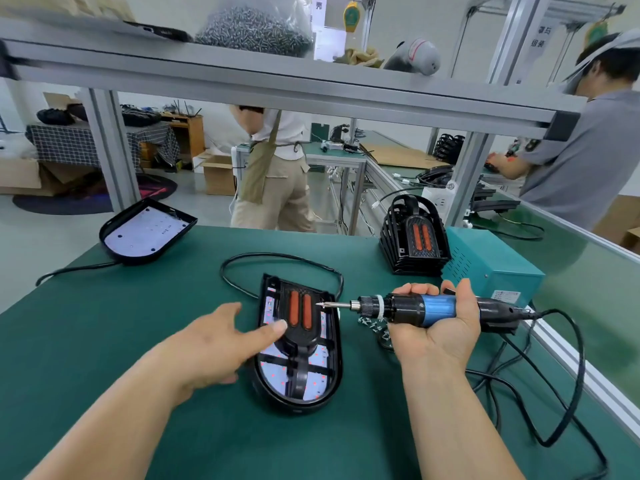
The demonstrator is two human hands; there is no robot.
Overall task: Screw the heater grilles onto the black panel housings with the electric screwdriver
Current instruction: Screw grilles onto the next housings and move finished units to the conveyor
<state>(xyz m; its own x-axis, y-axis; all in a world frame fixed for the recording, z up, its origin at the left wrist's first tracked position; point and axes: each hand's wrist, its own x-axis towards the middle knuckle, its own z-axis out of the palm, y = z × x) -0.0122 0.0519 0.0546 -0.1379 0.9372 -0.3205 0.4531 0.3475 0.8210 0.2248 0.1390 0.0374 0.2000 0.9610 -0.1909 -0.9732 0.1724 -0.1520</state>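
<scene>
Left hand [221,337], fingers straight, touches the heater grille [299,313] seated in the black panel housing [337,358] on the counter [138,323]. Right hand [440,327] grips the electric screwdriver [415,306], not yet applied. Seemingly early: stacked grilles [414,237] and another housing [145,233] wait.

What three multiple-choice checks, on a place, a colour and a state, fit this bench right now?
1. The stack of grilles stands: A) on the upper shelf B) beside the teal box C) on the floor.
2. The electric screwdriver has a middle band that is: A) red B) yellow C) blue.
3. The right hand: A) grips the screwdriver B) lies flat and empty C) pinches a screw.
Answers: B, it stands at the box's left side; C, the band is blue between black ends; A, fingers and thumb curl round the body.
</scene>
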